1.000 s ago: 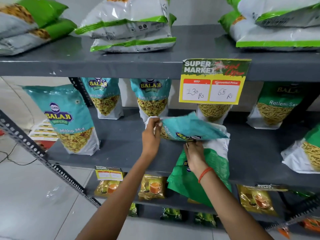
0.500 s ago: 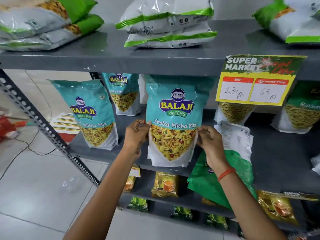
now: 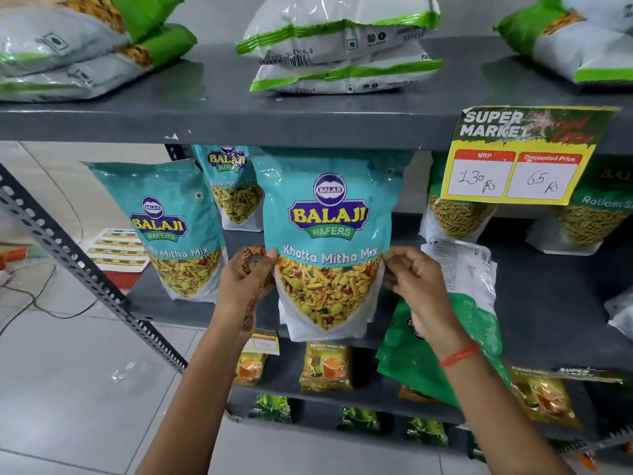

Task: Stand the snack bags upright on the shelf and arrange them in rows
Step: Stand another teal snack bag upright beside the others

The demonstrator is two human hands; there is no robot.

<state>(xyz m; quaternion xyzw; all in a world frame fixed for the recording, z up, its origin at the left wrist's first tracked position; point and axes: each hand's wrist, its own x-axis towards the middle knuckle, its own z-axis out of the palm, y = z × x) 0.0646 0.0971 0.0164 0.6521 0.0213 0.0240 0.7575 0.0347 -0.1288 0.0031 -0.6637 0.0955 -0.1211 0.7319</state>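
A teal Khatta Mitha Mix snack bag [image 3: 327, 234] stands upright at the front edge of the grey middle shelf [image 3: 555, 323]. My left hand [image 3: 248, 279] grips its left edge and my right hand [image 3: 416, 282] pinches its right edge. A second teal bag [image 3: 171, 228] stands upright to the left, and a third [image 3: 231, 186] stands behind, near the back. A green and white bag [image 3: 459, 323] lies tilted over the shelf edge, partly behind my right wrist. Green sev bags [image 3: 455, 214] stand at the back right.
The top shelf [image 3: 219, 108] holds flat-lying green and white bags [image 3: 339, 46]. A yellow price tag [image 3: 520, 156] hangs from its front edge at the right. Tea packets [image 3: 325, 366] fill the lower shelf. A slanted perforated metal upright [image 3: 85, 275] crosses the left, over tiled floor.
The teal bag lay folded flat in my hands a second ago; it now stands upright facing me. The view has shifted left and closer to the shelf.
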